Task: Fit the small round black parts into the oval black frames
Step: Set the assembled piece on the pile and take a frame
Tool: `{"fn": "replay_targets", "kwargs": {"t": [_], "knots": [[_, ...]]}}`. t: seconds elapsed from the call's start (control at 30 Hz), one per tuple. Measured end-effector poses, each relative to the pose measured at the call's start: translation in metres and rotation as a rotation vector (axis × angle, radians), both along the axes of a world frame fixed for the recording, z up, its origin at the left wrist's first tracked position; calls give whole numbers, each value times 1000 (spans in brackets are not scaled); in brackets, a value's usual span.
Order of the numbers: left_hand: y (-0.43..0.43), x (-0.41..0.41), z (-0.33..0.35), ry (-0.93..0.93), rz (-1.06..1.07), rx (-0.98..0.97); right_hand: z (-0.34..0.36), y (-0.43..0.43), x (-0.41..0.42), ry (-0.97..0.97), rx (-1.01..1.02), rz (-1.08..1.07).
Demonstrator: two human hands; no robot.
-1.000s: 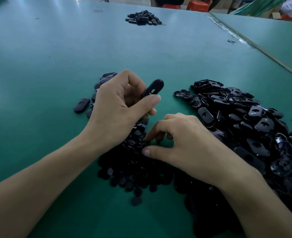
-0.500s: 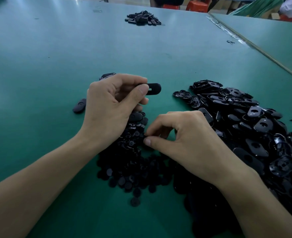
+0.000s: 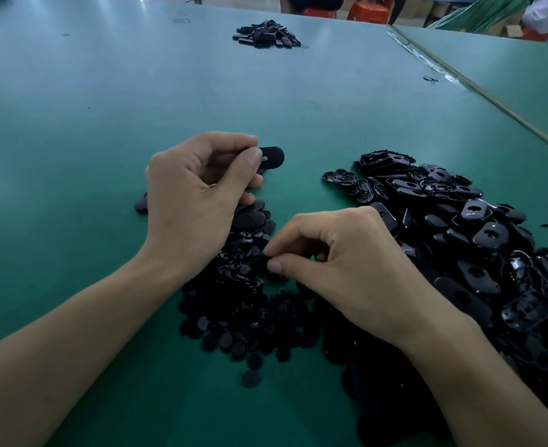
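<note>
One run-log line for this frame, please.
left grip: holds oval frame | right grip: fingertips at round parts pile, hold unclear | fit: pending

The left hand and right hand are bare, forearms too.

Table — plain teal-green, unpatterned, with pale sheen streaks toward its far left and a whitish strip along the right-hand seam. Frame, frames, round parts and far pile — all black, the frames glossy with grey highlights, the round parts duller. Beyond the table are orange-red stools, a green cloth and a white garment.
</note>
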State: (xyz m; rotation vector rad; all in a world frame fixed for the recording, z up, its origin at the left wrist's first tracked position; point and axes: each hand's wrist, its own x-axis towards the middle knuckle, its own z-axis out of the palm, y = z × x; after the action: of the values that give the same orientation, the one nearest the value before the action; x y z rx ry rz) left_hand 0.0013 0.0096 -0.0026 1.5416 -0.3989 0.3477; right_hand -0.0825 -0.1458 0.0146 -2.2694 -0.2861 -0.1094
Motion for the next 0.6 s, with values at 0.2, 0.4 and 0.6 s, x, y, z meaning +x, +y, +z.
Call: {"fn": "replay_targets", "kwargs": {"t": [0.2,0.4,0.6], "knots": [[0,-1,1,-10,25,12,1,1,1,-32,-31,16],[0,-2,3,-18,32,17,0,3,1,-55,-13,11],[0,-1,1,-36,34,41,0,3,3,-150,-38,-9]]}}
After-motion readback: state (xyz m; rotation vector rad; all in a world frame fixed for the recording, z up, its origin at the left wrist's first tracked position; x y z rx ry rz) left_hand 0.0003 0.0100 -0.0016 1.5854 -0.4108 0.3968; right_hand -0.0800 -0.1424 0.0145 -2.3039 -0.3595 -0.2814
